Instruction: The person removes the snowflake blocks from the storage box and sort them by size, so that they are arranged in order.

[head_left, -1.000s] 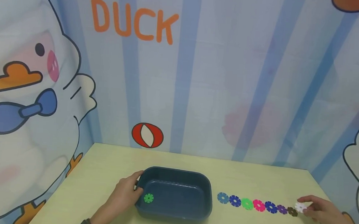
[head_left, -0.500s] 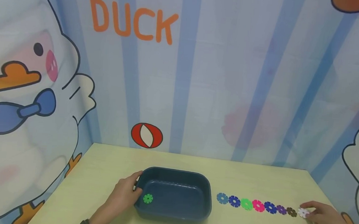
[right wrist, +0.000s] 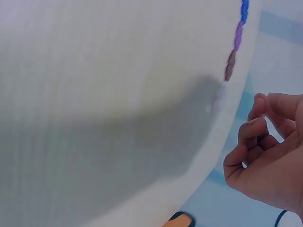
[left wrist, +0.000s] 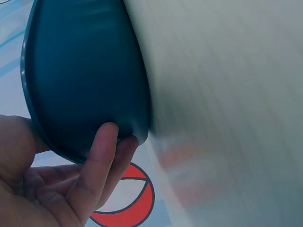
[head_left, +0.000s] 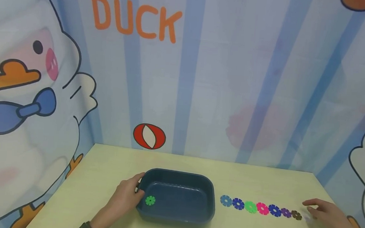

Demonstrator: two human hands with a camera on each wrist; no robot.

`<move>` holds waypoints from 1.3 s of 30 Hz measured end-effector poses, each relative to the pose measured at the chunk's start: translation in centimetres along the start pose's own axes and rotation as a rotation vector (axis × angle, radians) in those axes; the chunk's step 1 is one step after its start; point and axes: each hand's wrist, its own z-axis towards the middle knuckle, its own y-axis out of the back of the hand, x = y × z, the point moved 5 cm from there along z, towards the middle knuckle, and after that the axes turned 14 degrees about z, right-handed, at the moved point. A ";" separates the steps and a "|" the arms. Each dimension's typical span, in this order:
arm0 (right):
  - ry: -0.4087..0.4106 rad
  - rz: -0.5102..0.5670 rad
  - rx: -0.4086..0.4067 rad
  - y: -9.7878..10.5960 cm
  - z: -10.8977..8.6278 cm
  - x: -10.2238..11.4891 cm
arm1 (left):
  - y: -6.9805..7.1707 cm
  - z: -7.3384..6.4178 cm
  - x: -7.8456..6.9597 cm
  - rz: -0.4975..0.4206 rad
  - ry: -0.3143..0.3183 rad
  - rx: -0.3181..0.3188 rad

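Observation:
My left hand [head_left: 125, 196] grips the left end of a dark blue rectangular basin [head_left: 178, 218], thumb at the rim and fingers against the outside wall. Inside the basin, near that hand, lies one green snowflake disc [head_left: 150, 200]. Right of the basin a row of notched snowflake discs runs across the table: light blue [head_left: 226, 200], dark blue, green, pink [head_left: 262, 208], dark blue, purple and brown [head_left: 296, 215]. A white disc [head_left: 307, 217] lies at the row's right end, partly hidden by my right hand [head_left: 328, 214], which hovers over it, fingers loosely bent and holding nothing.
The pale yellow table [head_left: 115, 162] ends at a striped cloth backdrop [head_left: 215, 95] with duck prints and orange lettering. Its right edge runs close behind my right hand.
My right hand first shifted the white disc a little to the right, setting it beside the brown one. It has since let go and lifted off. My left hand stays on the basin.

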 end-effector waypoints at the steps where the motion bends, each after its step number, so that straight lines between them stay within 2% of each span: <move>1: 0.019 0.023 0.004 -0.1 0.1 0.8 | 0.0 0.0 0.0 0.003 0.000 -0.002; 5: 0.100 0.096 0.008 -1.2 0.2 4.2 | 0.1 0.1 0.2 0.009 0.008 0.000; 10: 0.235 0.200 0.065 -3.6 0.2 8.1 | 0.1 0.1 0.4 0.008 0.011 0.005; 14: 0.332 0.243 0.119 -5.4 0.6 10.8 | 0.0 0.2 0.3 0.011 0.005 0.008; 20: 0.404 0.245 0.152 -7.6 1.5 14.7 | -0.2 0.6 0.2 0.006 0.002 0.008; 31: 0.520 0.255 0.249 -13.1 2.3 21.3 | 0.1 0.1 0.5 -0.004 0.008 0.010; 39: 0.583 0.243 0.274 -16.4 3.0 25.7 | 0.0 0.2 0.3 -0.011 -0.002 0.018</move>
